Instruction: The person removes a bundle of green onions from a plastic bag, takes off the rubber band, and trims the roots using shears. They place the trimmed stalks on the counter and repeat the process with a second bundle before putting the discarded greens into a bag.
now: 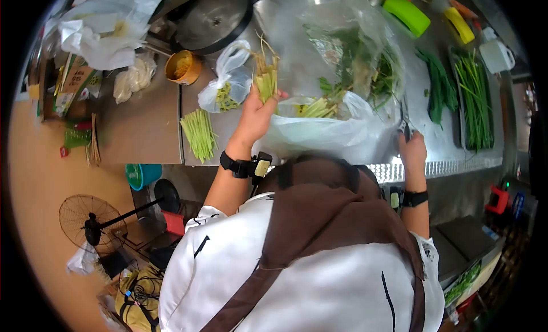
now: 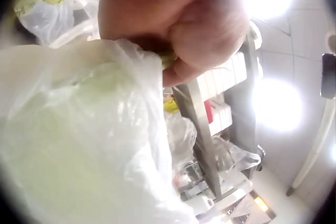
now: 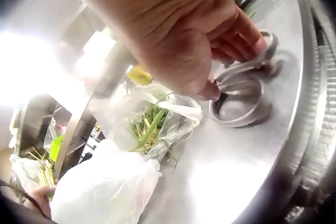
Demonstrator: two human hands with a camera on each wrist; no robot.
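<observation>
My left hand (image 1: 258, 112) grips a bunch of pale green stalks (image 1: 266, 84) with thin brownish ends sticking up, above the counter. In the left wrist view the fingers curl inward, and a white plastic bag (image 2: 89, 134) hides most of the bunch. At the counter's right front, my right hand (image 1: 412, 152) holds a pair of scissors (image 3: 239, 100) by the ring handles, thumb at one ring and fingers at the other. The blades point away from me. Between the hands lies an opened white plastic bag (image 1: 325, 132) with more stalks (image 1: 319, 108) in it.
Cut stalks (image 1: 198, 135) lie in a neat pile at left, near a knotted bag (image 1: 224, 89) and an orange tub (image 1: 184, 68). Behind are a clear bag of greens (image 1: 365, 52) and a black pan (image 1: 214, 21). Dark leaves (image 1: 439, 86) and a tray of long greens (image 1: 475, 101) lie right.
</observation>
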